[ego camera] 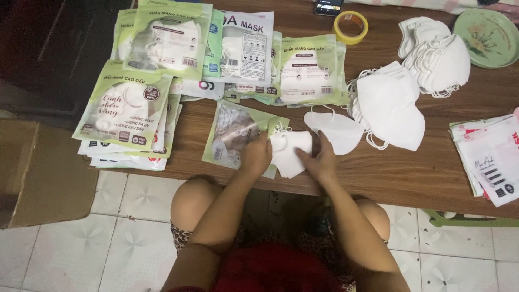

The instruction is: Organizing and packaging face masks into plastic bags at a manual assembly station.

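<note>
Both my hands at the wooden table's (411, 173) near edge, left hand (255, 156) and right hand (321, 160) gripping a folded white fabric mask (289, 151), clear plastic pouch (232, 132) just beside.

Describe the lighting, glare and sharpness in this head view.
Head view: dim, warm light; glare on the glossy mask packets; dark upper-left corner; both hands and the folded white mask slightly soft; the tape roll reasonably clear.

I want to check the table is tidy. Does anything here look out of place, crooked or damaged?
Nothing looks damaged or spilled. The packet piles at the left lie fanned and crooked, the lowest hanging over the table edge. Both hands, left hand and right hand, press a folded white mask half over an open pouch.
</note>
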